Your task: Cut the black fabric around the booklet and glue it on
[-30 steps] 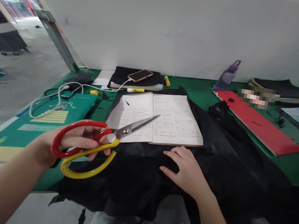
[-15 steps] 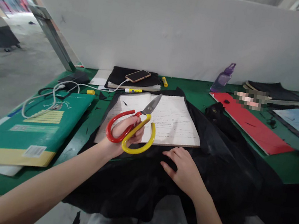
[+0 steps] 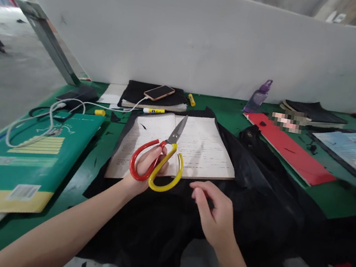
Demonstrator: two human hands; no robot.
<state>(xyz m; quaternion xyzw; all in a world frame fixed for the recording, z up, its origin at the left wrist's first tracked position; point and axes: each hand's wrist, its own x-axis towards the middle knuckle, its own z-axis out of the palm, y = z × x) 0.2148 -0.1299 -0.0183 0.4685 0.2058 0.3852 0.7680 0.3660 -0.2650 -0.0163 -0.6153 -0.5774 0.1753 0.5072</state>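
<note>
Left hand (image 3: 146, 163), wrapped round scissors (image 3: 174, 137), brings them over the book (image 3: 207, 150), likely within reach of the empty, half-curled right hand (image 3: 218, 211).

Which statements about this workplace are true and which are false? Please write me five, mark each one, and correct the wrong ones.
1. The left hand holds the scissors. True.
2. The right hand grips the yellow handle of the scissors. False: the right hand is apart from the scissors.
3. The phone lies on a black notebook. True.
4. The white-paged book below the scissors is closed. False: the white-paged book lies open.
5. The water bottle is red. False: the water bottle is purple.
</note>
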